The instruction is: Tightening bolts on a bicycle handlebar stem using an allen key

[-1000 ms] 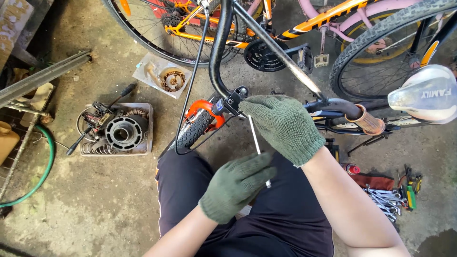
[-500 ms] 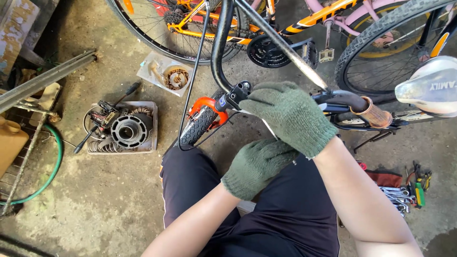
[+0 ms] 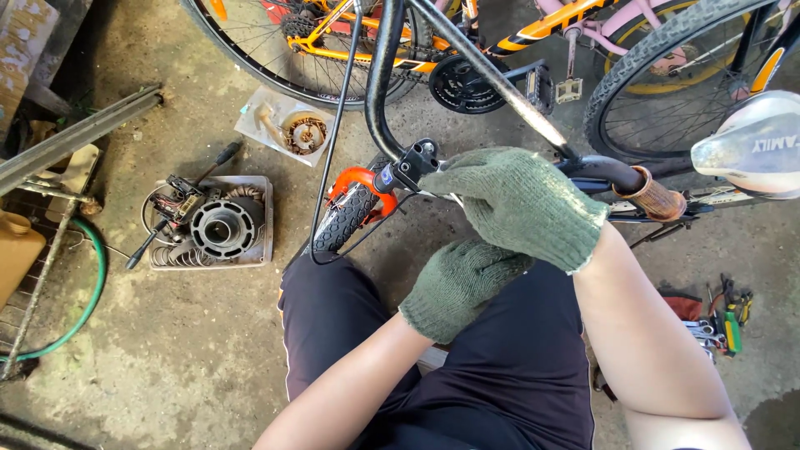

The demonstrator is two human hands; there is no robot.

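While seated over the work: the person kept both gloved hands at a bicycle's black handlebar (image 3: 392, 92), above the lap.
Right hand (image 3: 521, 200): green knit glove, laid over the bar between the stem clamp (image 3: 410, 167) and the brown grip (image 3: 654, 193); fingers curled down, but what they pinched, if anything, could not be told.
Left hand (image 3: 458, 283): same glove, tucked just beneath the right one, loosely clenched; its contents were hidden.
Cable (image 3: 333, 150): thin and black, hanging from the bar past the orange fork (image 3: 358, 179) and the knobby front tyre (image 3: 342, 221).
Left floor: a grey tray (image 3: 262, 221) with a round engine part and springs, a screwdriver beside it, a green hose (image 3: 92, 292) farther left.
Right floor: wrenches and small tools (image 3: 717, 321) near the knee.
Far side: other bicycles, orange and pink.
Risk, as I judged it: thick gloves dull the feel, so a small fastener might slip and roll away on the stained concrete; the loose cable could snag a finger or the tyre if the bar swung.
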